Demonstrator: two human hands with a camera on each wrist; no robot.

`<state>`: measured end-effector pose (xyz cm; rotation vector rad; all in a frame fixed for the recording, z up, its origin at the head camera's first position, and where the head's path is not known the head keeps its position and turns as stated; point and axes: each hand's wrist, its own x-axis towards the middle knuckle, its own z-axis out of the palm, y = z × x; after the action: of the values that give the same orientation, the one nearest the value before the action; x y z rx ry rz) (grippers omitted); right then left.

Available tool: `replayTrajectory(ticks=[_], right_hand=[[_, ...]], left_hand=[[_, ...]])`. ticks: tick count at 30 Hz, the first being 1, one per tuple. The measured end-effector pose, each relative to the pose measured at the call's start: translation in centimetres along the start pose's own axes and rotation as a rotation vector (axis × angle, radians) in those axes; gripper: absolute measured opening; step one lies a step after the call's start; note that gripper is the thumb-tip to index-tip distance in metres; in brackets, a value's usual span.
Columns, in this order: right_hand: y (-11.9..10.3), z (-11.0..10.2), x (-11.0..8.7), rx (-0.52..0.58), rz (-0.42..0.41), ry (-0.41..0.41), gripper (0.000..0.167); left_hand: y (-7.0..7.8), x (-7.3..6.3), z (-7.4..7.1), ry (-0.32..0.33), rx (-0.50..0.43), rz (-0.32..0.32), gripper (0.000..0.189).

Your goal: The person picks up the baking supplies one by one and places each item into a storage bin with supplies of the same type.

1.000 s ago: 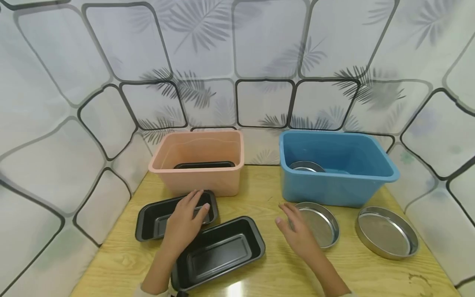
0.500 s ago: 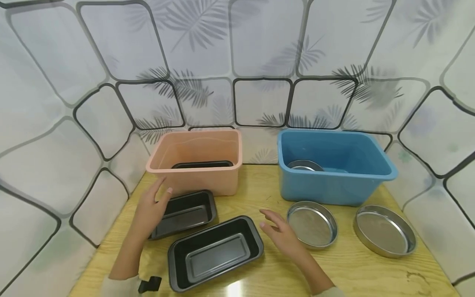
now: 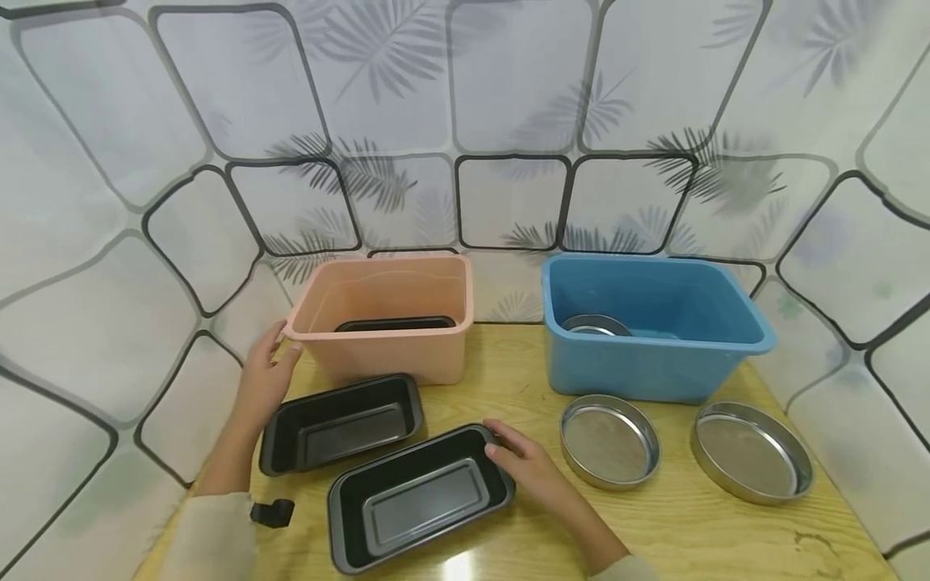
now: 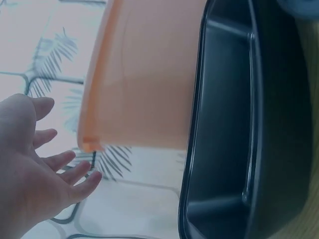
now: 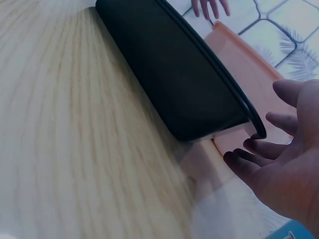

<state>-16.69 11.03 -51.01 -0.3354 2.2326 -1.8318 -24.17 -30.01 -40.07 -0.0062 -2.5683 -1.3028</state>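
My left hand [image 3: 263,378] is at the front left corner of the pink plastic bin [image 3: 392,355]; its fingers are spread and loosely bent in the left wrist view, with nothing between them. Below that bin lies a black loaf pan [image 3: 345,428]. A second loaf pan [image 3: 425,494] sits nearer the front, slightly askew. At its right end is my right hand [image 3: 536,474], fingertips right by the rim. In the right wrist view, the fingers are loosely bent beside the pan's corner, thumb apart from them.
Right of the pans stands a blue bin [image 3: 647,363] with a round tin [image 3: 599,324] inside. Two round cake tins [image 3: 610,442] lie before it on the wooden table [image 3: 697,541]. The pink bin holds another dark pan [image 3: 395,323]. Patterned cloth [image 3: 508,97] surrounds the table.
My left hand has moved left from over the back loaf pan to the pink bin's corner. My right hand has moved left from beside the round tin to the front loaf pan's end.
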Motion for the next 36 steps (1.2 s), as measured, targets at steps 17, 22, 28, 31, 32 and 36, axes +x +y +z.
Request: replayTrajectory(ticks=[17,22,28,31,32,36], right_hand=[[0.7,1.3,0.2,0.000,0.030,0.018,0.045],[1.3,1.6,0.2,-0.034,0.021,0.012,0.044],[1.4,1.8,0.2,-0.030,0.036,0.022,0.044],[1.2,1.9,0.1,-0.020,0.038,0.036,0.044],[1.2,1.9,0.1,-0.020,0.040,0.043,0.044],[1.1,2.0,-0.1,-0.025,0.042,0.061,0.045]], left_hand=[[-2.1,5.3,0.1,-0.152,-0.170,-0.108,0.062],[-2.4,6.0,0.7,-0.193,-0.259,-0.158,0.061],[-2.4,6.3,0.8,-0.190,-0.306,-0.202,0.059],[-2.2,6.4,0.8,-0.183,-0.313,-0.215,0.057],[-2.1,6.5,0.8,-0.180,-0.313,-0.220,0.057],[-2.0,6.6,0.7,-0.173,-0.318,-0.233,0.058]])
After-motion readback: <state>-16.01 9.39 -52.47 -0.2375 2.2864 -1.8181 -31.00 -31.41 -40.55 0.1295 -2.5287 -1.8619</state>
